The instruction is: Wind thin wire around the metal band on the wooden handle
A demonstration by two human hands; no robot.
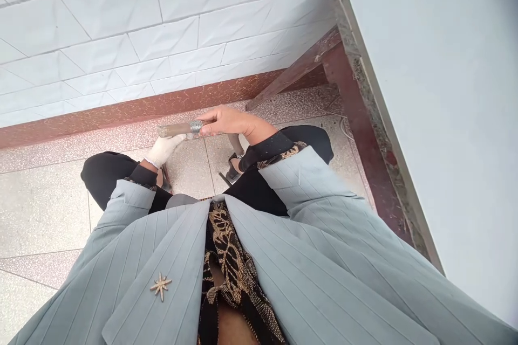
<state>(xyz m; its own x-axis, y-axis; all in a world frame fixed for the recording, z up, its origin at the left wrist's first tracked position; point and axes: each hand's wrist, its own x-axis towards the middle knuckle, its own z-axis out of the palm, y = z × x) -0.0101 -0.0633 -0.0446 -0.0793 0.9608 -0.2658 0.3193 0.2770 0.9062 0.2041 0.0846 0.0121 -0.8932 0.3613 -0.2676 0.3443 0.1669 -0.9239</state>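
Note:
My right hand [225, 119] is bare, with thumb and fingers closed around the wire-bound end of a short wooden handle [173, 130]. Silver-grey wire [196, 126] is wound in tight turns where the fingers meet the wood. The handle lies nearly level, its blunt, worn end pointing left; whatever continues past the wire is hidden by the right hand. Just below the handle, my left hand [165, 150] wears a white glove. Its fingers are drawn together close under the wood, near the wire; whether they grip anything is hard to make out.
A white-tiled wall [109, 11] with a reddish-brown skirting [81, 124] rises in front. On the right stands a table with a pale top [441, 91] and dark red wooden legs [343, 81]. Speckled floor tiles [44, 205] lie beneath. A black shoe [232, 170] shows between the knees.

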